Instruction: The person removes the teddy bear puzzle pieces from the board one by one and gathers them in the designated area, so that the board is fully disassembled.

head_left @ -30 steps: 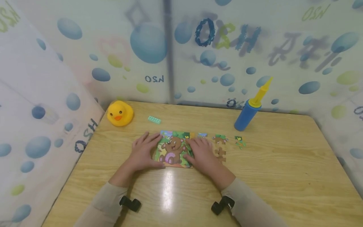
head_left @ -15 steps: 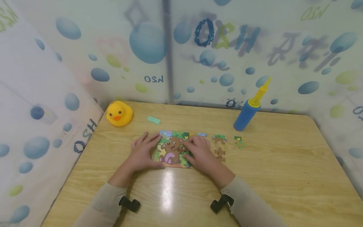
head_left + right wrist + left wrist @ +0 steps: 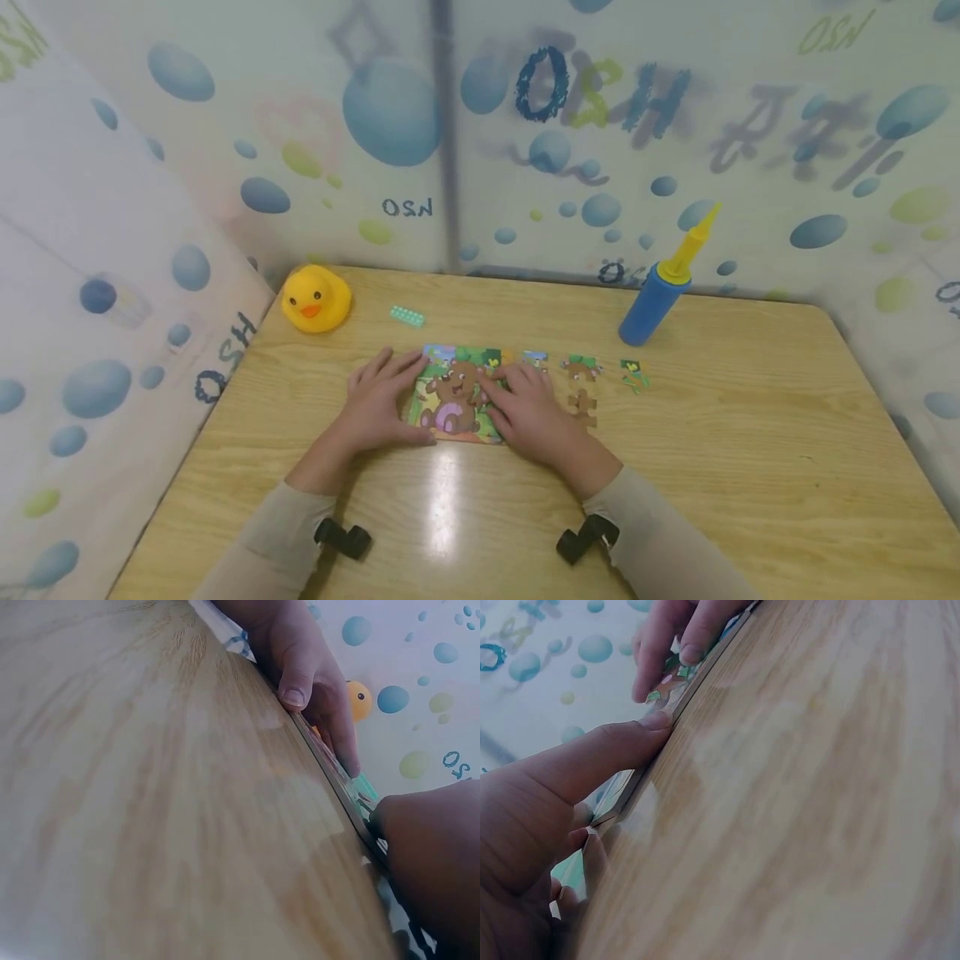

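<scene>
A jigsaw puzzle [image 3: 453, 392] with a brown bear picture lies flat on the table, in the middle of the head view. My left hand [image 3: 378, 404] rests at its left end, thumb along the near edge and fingers by the far left corner. In the left wrist view that thumb [image 3: 630, 742] lies nearly straight on the board's edge. The right hand [image 3: 532, 412] touches the picture's right side with its index finger and covers part of it. Loose puzzle pieces [image 3: 582, 403] lie just right of this hand.
More loose pieces [image 3: 633, 377] lie farther right. A yellow rubber duck [image 3: 317, 298] sits at the back left, with a mint toy brick [image 3: 407, 316] nearby. A blue hand pump [image 3: 651, 308] with a yellow nozzle stands at the back right. Patterned curtains [image 3: 510, 167] surround the wooden table [image 3: 720, 467].
The right hand's fingers have shifted across the puzzle's right side, its index finger now extended toward the bear's head. My left hand has stayed in place.
</scene>
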### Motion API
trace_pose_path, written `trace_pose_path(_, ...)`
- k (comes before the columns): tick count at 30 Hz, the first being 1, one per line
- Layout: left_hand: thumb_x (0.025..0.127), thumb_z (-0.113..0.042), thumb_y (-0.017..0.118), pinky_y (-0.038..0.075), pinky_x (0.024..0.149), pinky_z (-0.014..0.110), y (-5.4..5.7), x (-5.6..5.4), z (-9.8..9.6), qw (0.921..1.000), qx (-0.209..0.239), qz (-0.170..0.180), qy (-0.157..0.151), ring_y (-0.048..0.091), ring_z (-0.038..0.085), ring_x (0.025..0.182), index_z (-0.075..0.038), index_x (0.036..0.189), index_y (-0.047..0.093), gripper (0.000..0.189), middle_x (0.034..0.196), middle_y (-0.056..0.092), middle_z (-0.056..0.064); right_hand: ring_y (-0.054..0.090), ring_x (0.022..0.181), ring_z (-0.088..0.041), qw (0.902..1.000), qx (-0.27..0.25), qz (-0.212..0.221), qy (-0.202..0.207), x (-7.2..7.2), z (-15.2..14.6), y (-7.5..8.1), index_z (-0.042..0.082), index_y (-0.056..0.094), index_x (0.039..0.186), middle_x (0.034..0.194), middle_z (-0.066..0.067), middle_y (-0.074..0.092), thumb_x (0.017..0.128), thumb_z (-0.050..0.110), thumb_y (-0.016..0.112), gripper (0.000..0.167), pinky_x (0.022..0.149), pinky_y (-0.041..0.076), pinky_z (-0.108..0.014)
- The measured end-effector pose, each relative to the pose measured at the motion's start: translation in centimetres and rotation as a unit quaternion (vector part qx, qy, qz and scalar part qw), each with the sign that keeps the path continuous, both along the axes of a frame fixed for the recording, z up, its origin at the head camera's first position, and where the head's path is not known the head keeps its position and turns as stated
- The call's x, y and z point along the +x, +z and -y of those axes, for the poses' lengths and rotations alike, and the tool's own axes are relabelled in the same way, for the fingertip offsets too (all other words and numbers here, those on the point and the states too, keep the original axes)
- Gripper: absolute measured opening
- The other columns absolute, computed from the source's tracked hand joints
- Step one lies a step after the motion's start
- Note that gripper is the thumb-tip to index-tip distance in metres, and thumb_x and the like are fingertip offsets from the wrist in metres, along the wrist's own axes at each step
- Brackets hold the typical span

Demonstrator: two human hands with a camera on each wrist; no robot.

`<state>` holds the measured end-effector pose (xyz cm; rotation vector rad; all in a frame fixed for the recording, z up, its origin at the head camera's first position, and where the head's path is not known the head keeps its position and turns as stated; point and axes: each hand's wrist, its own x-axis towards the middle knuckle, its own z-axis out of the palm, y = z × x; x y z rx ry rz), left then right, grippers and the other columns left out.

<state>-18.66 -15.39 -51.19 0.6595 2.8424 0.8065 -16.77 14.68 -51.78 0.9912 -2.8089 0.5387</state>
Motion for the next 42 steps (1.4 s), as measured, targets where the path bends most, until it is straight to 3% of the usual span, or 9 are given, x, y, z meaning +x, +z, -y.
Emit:
trace_pose_path(7,0.061,-0.06,0.098,0.008,0.12,0.069,0.0,0.0,0.2,1.0,-0.004,0.003,0.003,0.008,0.048,0.16,-0.015,0.165,0.042,0.126,0.174,0.032,0.006,0.045,0.134,-0.029,0.9997,0.019,0.013,-0.01,0.0,0.1,-0.3,0.015,0.044,0.164,0.143,-0.005,0.055,0.11,0.037,0.059,0.061,0.107,0.036,-0.051)
trace_pose_path(14,0.061,-0.06,0.098,0.007,0.121,0.069,-0.1,0.0,0.4,1.0,-0.001,0.0,0.007,0.008,0.047,0.16,-0.016,0.165,0.042,0.126,0.174,0.031,0.004,0.053,0.132,-0.027,0.9995,-0.029,-0.009,-0.012,-0.2,0.0,-0.2,0.019,0.055,0.157,0.142,-0.002,0.064,0.108,0.04,0.064,0.055,0.107,0.037,-0.059)
trace_pose_path(21,0.062,-0.062,0.097,0.007,0.121,0.068,0.0,-0.1,-0.1,1.0,0.0,0.003,-0.004,0.008,0.047,0.161,-0.017,0.166,0.041,0.126,0.174,0.03,0.004,0.058,0.126,-0.023,0.9953,-0.065,-0.066,-0.027,0.4,-1.3,-0.4,0.025,0.072,0.142,0.143,0.006,0.069,0.103,0.038,0.071,0.041,0.104,0.035,-0.056)
trace_pose_path(27,0.061,-0.06,0.097,0.007,0.121,0.068,0.2,-0.3,-0.1,1.0,-0.005,-0.005,-0.002,0.008,0.047,0.16,-0.016,0.165,0.042,0.126,0.174,0.031,0.004,0.059,0.126,-0.027,0.9923,-0.081,-0.083,-0.044,0.7,-2.2,-0.5,0.027,0.075,0.136,0.141,0.005,0.07,0.101,0.04,0.074,0.038,0.103,0.034,-0.056)
trace_pose_path(35,0.061,-0.062,0.097,0.007,0.121,0.069,0.0,-0.2,-0.2,1.0,-0.006,0.004,-0.003,0.008,0.047,0.161,-0.018,0.166,0.041,0.127,0.174,0.031,0.003,0.058,0.128,-0.032,0.9899,-0.101,-0.075,-0.064,1.8,-4.9,-0.8,0.024,0.077,0.133,0.14,0.001,0.071,0.097,0.037,0.078,0.038,0.106,0.029,-0.065)
trace_pose_path(42,0.061,-0.062,0.097,0.008,0.121,0.069,-0.1,-0.1,0.1,1.0,-0.005,0.006,0.001,0.008,0.046,0.161,-0.018,0.166,0.042,0.126,0.174,0.031,0.003,0.054,0.134,-0.036,0.988,-0.111,-0.064,-0.086,2.8,-8.3,-1.2,0.023,0.077,0.132,0.141,-0.002,0.07,0.096,0.032,0.08,0.038,0.108,0.026,-0.065)
